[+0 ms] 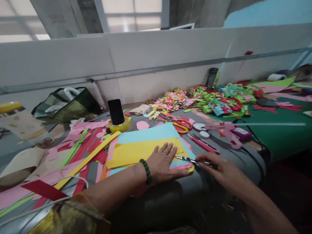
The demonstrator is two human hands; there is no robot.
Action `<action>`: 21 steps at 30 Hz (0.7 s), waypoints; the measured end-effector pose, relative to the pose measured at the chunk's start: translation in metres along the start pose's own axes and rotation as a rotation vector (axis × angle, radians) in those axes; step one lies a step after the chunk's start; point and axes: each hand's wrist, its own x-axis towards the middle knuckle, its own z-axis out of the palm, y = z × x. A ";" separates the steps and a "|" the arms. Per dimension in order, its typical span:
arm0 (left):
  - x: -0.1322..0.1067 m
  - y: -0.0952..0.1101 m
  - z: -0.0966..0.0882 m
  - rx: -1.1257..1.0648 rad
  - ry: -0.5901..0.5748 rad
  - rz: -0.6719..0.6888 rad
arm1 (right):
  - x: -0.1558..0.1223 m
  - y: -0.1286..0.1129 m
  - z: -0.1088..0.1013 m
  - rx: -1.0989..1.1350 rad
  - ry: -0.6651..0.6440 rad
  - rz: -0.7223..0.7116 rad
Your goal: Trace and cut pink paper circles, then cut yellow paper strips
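My left hand (pixel 162 162) lies flat with fingers spread on a yellow sheet (pixel 136 150), wearing a green bead bracelet and a ring. Under that sheet are a light blue sheet (pixel 148 132) and pink and orange layers, their edges showing on the left. Between the fingers of my right hand (pixel 216 167) is a slim silver tool with a dark end (pixel 186 158); its exact kind is unclear. The tool's tip is at the yellow sheet, close to my left fingertips. Small pink and yellow pieces (pixel 187 167) lie by my left thumb.
Behind the sheets, a phone (pixel 116 112) stands in a yellow tape roll (pixel 119 125). Yellow-handled scissors (pixel 180 127), a pink cutter (pixel 203 144) and a pink glue gun (pixel 225 130) lie to the right. Coloured strips (pixel 80 152) cover the left; heaped paper decorations (pixel 175 99) sit at the back.
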 end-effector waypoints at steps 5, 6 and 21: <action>-0.013 -0.004 -0.007 0.068 0.023 0.018 | 0.004 0.005 0.003 -0.012 0.032 -0.011; -0.020 -0.008 -0.008 0.095 0.016 0.020 | 0.004 0.004 0.002 -0.015 0.030 -0.014; -0.049 -0.033 -0.002 0.146 -0.013 -0.031 | -0.002 -0.019 -0.001 0.028 -0.059 -0.058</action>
